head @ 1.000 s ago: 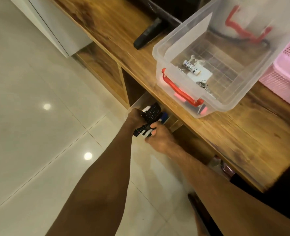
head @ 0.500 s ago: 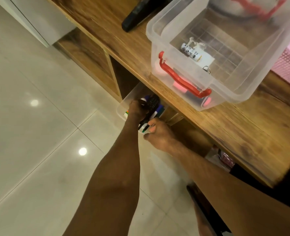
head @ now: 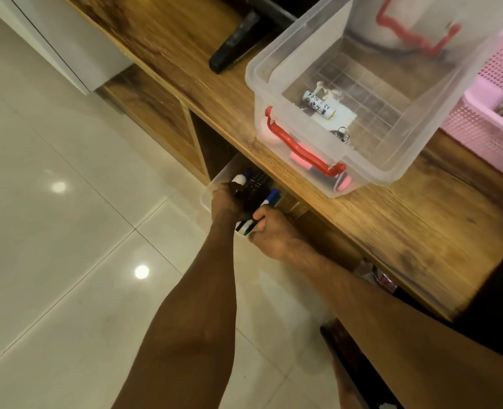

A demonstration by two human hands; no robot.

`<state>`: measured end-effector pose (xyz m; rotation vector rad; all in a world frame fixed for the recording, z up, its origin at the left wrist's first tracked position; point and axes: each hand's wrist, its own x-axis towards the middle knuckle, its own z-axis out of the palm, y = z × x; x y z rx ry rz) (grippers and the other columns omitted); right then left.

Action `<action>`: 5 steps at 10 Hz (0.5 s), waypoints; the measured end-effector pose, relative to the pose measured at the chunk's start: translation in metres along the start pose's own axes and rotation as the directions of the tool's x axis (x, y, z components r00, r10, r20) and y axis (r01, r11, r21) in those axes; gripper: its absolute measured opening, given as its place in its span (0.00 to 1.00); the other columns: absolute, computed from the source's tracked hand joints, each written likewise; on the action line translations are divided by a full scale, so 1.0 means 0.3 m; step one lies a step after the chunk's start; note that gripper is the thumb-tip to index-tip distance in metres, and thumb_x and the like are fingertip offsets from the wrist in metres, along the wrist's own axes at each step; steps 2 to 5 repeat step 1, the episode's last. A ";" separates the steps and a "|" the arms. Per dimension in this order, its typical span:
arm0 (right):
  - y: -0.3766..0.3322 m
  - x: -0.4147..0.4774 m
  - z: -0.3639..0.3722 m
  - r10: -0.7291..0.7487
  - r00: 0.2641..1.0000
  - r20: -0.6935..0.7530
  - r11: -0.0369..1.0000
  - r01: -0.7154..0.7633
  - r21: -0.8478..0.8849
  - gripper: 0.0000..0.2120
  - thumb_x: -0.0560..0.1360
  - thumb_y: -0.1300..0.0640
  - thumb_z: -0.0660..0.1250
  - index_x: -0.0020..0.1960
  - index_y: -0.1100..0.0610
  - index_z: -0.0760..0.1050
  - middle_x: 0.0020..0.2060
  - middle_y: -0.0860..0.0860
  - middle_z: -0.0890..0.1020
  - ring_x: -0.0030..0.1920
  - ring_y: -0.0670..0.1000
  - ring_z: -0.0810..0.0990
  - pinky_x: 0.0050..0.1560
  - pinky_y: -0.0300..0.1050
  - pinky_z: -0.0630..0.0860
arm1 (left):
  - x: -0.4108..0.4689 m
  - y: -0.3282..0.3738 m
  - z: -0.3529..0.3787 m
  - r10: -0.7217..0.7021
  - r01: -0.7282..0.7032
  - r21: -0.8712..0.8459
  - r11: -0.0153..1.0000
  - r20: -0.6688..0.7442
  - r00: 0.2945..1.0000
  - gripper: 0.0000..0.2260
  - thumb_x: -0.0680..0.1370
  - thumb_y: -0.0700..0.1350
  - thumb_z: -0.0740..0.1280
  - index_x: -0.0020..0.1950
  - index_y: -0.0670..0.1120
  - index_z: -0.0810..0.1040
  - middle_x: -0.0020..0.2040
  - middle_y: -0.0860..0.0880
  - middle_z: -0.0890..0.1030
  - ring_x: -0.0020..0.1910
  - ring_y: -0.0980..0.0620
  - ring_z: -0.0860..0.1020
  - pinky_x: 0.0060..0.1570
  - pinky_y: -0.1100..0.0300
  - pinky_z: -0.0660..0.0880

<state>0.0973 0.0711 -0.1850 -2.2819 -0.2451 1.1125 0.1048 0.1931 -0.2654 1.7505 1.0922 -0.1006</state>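
Nearest, both forearms reached across the tiled floor (head: pixel 67 246) to a small clear tray (head: pixel 206 197) that stuck out from the recess under the wooden worktop (head: pixel 391 237). At the tray's near corner the right hand (head: pixel 276 236) pinched the near ends of a bundle of markers (head: pixel 245 227) between thumb and curled fingers. At the tray's left rim the left hand (head: pixel 225 202) was curled round a black keypad handset (head: pixel 256 184), which lay over the tray's contents. Markers and handset shared one long axis, running from the tray's near corner away and rightward under the worktop edge; a blue cap (head: pixel 272 197) showed at the far end. The markers thus lay directly ahead of the right hand, the nearer of the two to them. Any lift would probably have to draw them back along that axis before rising, since the worktop edge overhung the tray's far half. Above and beyond the tray, a large clear box (head: pixel 397 163) with a red handle (head: pixel 300 149) stood on the worktop, holding a white cylinder (head: pixel 318 107) and a key ring (head: pixel 343 134). Farther right of the tray stood a pink basket (head: pixel 480 128); farthest beyond the tray lay a dark bar-shaped object (head: pixel 235 53).
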 end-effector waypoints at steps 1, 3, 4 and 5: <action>-0.015 -0.031 -0.018 -0.019 1.000 0.020 1.000 0.019 -0.019 0.20 0.75 0.62 0.67 0.65 0.52 0.68 0.61 0.53 0.75 0.61 0.53 0.75 0.60 0.49 0.76 | -0.044 -0.003 -0.043 -0.002 0.002 0.061 0.998 0.003 1.000 0.16 0.74 0.36 0.70 0.62 0.38 0.75 0.54 0.45 0.77 0.56 0.49 0.75 0.51 0.63 0.71; -0.015 -0.031 -0.018 -0.019 1.000 0.020 1.000 0.019 -0.019 0.20 0.75 0.62 0.67 0.65 0.52 0.68 0.61 0.53 0.75 0.61 0.53 0.75 0.60 0.49 0.76 | -0.044 -0.003 -0.043 -0.002 0.002 0.061 0.998 0.003 1.000 0.16 0.74 0.36 0.70 0.62 0.38 0.75 0.54 0.45 0.77 0.56 0.49 0.75 0.51 0.63 0.71; -0.015 -0.031 -0.018 -0.019 1.000 0.020 1.000 0.019 -0.019 0.20 0.75 0.62 0.67 0.65 0.52 0.68 0.61 0.53 0.75 0.61 0.53 0.75 0.60 0.49 0.76 | -0.044 -0.003 -0.043 -0.002 0.002 0.061 0.998 0.003 1.000 0.16 0.74 0.36 0.70 0.62 0.38 0.75 0.54 0.45 0.77 0.56 0.49 0.75 0.51 0.63 0.71; -0.015 -0.031 -0.018 -0.019 1.000 0.020 1.000 0.019 -0.019 0.20 0.75 0.62 0.67 0.65 0.52 0.68 0.61 0.53 0.75 0.61 0.53 0.75 0.60 0.49 0.76 | -0.044 -0.003 -0.043 -0.002 0.002 0.061 0.998 0.003 1.000 0.16 0.74 0.36 0.70 0.62 0.38 0.75 0.54 0.45 0.77 0.56 0.49 0.75 0.51 0.63 0.71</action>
